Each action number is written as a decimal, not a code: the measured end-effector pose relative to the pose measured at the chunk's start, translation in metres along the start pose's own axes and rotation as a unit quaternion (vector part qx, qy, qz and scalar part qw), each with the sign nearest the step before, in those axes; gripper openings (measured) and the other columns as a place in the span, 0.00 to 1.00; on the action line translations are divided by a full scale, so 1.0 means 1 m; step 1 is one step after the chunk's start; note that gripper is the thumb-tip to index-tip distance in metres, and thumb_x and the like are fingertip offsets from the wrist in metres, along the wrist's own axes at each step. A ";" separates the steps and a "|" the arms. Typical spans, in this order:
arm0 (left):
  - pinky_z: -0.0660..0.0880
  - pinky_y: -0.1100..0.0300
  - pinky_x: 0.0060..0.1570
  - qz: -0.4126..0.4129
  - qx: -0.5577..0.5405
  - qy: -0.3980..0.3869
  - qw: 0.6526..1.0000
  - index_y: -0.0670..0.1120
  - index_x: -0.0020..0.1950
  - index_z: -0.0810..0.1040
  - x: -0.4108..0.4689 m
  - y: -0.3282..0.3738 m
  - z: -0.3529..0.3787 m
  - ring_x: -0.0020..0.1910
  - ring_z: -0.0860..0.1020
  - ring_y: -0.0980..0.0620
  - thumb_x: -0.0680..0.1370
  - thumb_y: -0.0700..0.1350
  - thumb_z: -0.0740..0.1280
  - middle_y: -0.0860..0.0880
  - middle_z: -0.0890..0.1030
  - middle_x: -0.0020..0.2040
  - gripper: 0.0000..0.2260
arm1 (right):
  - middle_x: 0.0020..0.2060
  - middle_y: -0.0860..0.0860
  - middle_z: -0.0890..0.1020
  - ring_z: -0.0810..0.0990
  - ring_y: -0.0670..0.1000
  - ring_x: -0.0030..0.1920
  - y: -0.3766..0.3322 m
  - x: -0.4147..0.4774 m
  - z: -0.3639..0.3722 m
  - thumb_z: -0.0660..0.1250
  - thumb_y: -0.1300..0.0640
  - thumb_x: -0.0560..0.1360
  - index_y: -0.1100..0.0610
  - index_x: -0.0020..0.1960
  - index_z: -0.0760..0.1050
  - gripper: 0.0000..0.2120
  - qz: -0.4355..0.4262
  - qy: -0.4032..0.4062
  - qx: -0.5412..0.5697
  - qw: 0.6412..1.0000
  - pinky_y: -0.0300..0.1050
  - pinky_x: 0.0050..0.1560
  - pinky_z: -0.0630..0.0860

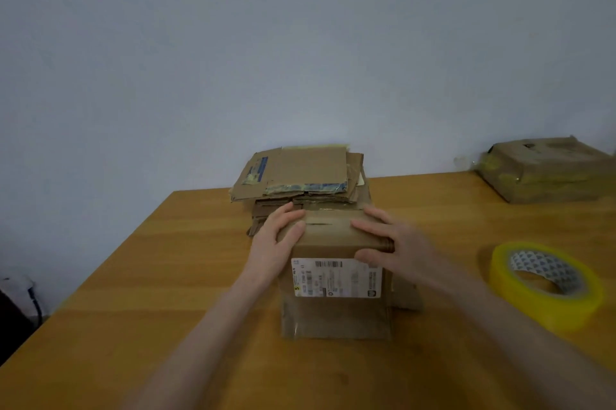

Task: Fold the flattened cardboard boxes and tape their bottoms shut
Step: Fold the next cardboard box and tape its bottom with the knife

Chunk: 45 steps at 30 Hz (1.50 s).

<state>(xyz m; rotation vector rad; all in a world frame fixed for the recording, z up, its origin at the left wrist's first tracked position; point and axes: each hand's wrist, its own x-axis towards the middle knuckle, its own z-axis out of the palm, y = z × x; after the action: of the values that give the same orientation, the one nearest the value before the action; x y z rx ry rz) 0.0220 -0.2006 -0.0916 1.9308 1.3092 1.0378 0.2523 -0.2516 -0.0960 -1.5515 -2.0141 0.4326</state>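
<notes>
Flap-folding looks finished: mid-desk (160, 276), the left hand (276, 244) and right hand (398, 243), each grip open with flat fingers, press down the upturned flaps of the standing box (333, 313), so one hand must next fetch the tape roll (536, 308) nearby
</notes>
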 end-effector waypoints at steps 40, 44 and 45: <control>0.53 0.48 0.73 0.160 0.527 -0.081 0.831 0.52 0.77 0.50 -0.032 0.059 0.040 0.76 0.54 0.51 0.74 0.61 0.36 0.49 0.53 0.78 0.33 | 0.67 0.50 0.70 0.67 0.53 0.66 0.020 -0.075 -0.054 0.57 0.56 0.79 0.52 0.68 0.68 0.17 0.179 0.143 -0.101 0.968 0.49 0.65 0.67; 0.49 0.47 0.74 0.152 0.519 -0.085 0.837 0.51 0.78 0.48 -0.028 0.073 0.057 0.77 0.50 0.50 0.80 0.60 0.48 0.49 0.52 0.78 0.28 | 0.63 0.53 0.74 0.71 0.55 0.63 0.050 -0.112 -0.068 0.60 0.49 0.78 0.55 0.65 0.71 0.18 0.297 0.085 -0.192 0.931 0.49 0.62 0.70; 0.49 0.47 0.74 0.155 0.515 -0.086 0.839 0.51 0.78 0.48 -0.027 0.075 0.061 0.77 0.50 0.50 0.80 0.59 0.50 0.50 0.52 0.78 0.29 | 0.59 0.53 0.77 0.74 0.55 0.60 0.054 -0.120 -0.069 0.61 0.48 0.77 0.55 0.60 0.73 0.16 0.315 0.070 -0.208 0.923 0.48 0.59 0.71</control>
<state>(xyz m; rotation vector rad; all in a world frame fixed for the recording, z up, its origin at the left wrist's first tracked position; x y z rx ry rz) 0.1040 -0.2547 -0.0710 3.0096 1.6497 0.1940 0.3571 -0.3567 -0.0992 -2.4271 -1.5190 0.1156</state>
